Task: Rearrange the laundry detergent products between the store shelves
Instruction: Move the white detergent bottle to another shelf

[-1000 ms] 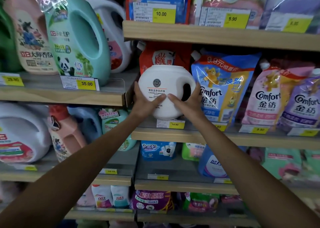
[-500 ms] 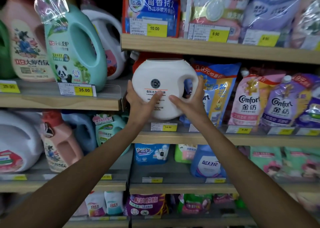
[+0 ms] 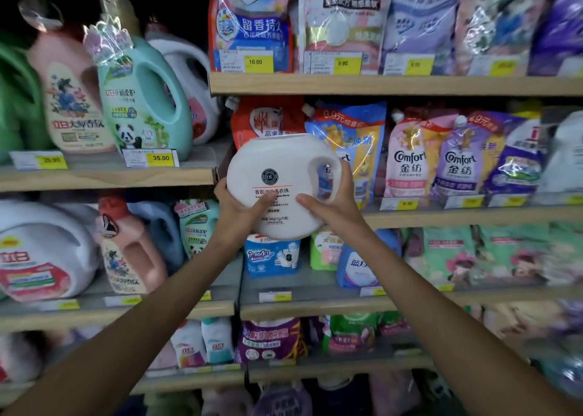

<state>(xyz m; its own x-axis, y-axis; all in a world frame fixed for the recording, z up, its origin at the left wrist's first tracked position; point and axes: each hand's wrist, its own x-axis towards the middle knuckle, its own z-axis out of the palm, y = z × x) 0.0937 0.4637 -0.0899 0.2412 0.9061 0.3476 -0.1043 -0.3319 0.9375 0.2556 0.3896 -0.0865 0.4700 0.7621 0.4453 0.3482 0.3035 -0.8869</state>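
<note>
35.00 price tag [image 3: 153,158]; 10.00 price tag [image 3: 246,62] higher right (both yellow).

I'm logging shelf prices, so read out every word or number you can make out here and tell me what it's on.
"35.00": yellow tag below the teal jug.
"10.00": top-shelf tag before the blue pouch.
"9.90": next tag rightward.
"Comfort": pink pouch and purple pouch.
"DL": white tub logo.
Remaining tags and the tub's small print: too blurred.

White detergent tub [image 3: 274,160] with a black round emblem and thin red line; teal jug [image 3: 132,116] printed with a panda; pink pouch [image 3: 407,160]; purple pouch [image 3: 460,163]; yellow price tags [image 3: 161,158].
</note>
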